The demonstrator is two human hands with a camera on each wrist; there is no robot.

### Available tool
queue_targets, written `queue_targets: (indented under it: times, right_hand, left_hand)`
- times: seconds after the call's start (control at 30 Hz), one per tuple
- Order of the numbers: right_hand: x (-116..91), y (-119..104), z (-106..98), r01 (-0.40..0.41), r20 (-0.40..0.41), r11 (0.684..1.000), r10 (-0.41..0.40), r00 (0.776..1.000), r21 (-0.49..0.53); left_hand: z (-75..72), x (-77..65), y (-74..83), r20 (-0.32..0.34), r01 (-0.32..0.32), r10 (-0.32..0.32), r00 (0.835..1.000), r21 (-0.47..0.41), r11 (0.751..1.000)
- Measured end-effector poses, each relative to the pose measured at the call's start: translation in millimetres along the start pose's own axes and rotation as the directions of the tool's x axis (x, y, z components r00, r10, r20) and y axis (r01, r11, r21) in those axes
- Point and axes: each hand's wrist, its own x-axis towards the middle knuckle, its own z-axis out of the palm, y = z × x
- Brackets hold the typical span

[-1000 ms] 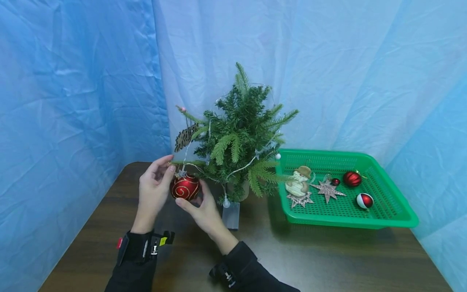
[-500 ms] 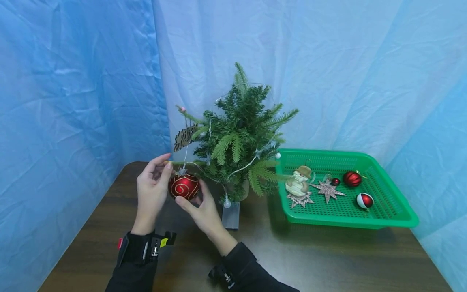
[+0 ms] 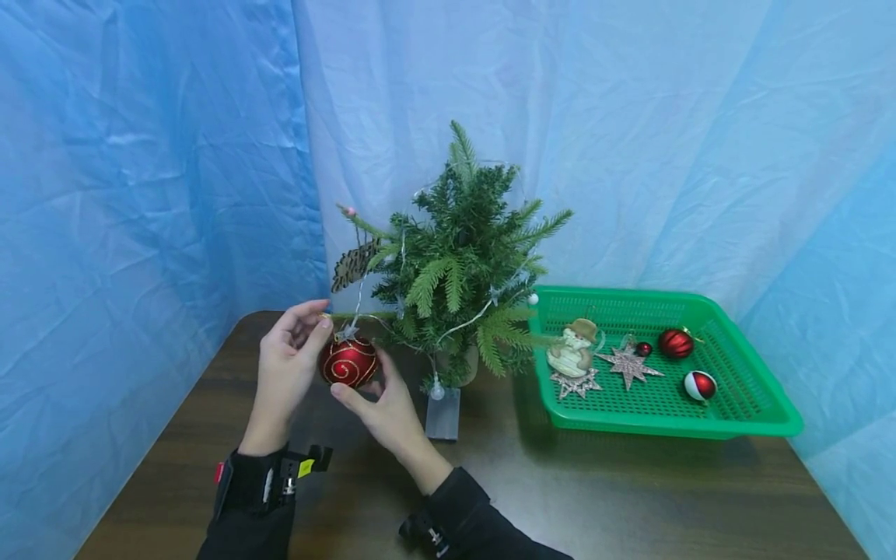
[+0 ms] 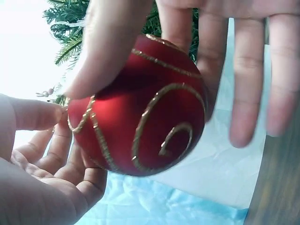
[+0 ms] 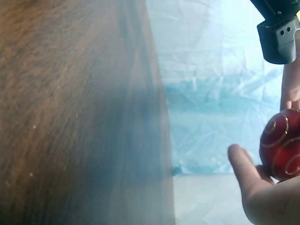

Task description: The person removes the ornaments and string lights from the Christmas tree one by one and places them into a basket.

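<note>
A red Christmas bauble [image 3: 350, 363] with gold glitter swirls is held up just left of the small Christmas tree [image 3: 462, 249]. My right hand [image 3: 393, 412] cradles it from the lower right, thumb in front and fingers behind. Above the bauble, my left hand [image 3: 287, 365] pinches its gold hanging loop between thumb and index finger, beside the tip of a low branch. In the left wrist view the swirls on the bauble [image 4: 145, 112] face the camera. A star light [image 3: 348, 333] on the white wire overlaps the bauble's top.
To the right stands a green basket [image 3: 672, 429] with a snowman ornament [image 3: 572, 350], glitter stars [image 3: 630, 365] and several baubles [image 3: 676, 342]. A wooden ornament [image 3: 355, 264] hangs from the tree's left branch. The tree's grey base [image 3: 443, 414] sits on the brown table [image 3: 595, 498].
Both hands and the bauble have shifted slightly left. The left fingers keep pinching the loop by the branch tip, and the light wire sways a little.
</note>
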Motion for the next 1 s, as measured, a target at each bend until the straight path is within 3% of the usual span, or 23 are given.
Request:
queue_targets:
  times: [0.23,0.53,0.73,1.0]
  right_hand:
    - [-4,0,1,-0.024,0.033,0.997,0.026,0.999,-0.078]
    - [-7,0,6,0.036,0.079,0.999,-0.038,0.996,0.024]
    - [-7,-8,6,0.072,0.088,0.995,-0.078,0.993,0.069]
    - [-9,-19,3,0.093,0.105,0.994,-0.098,0.99,0.056]
  left_hand:
    - [-1.5,-0.5,-0.8,0.034,0.003,-0.005,0.999,0.044,0.999]
    - [0.9,-0.7,-3.9,-0.034,-0.047,0.051,0.998,0.115,0.992]
    - [3.4,-1.3,-0.4,-0.078,-0.069,0.072,0.994,0.05,0.996]
    - [5.6,-3.2,7.5,-0.101,0.034,-0.043,0.994,-0.082,0.996]
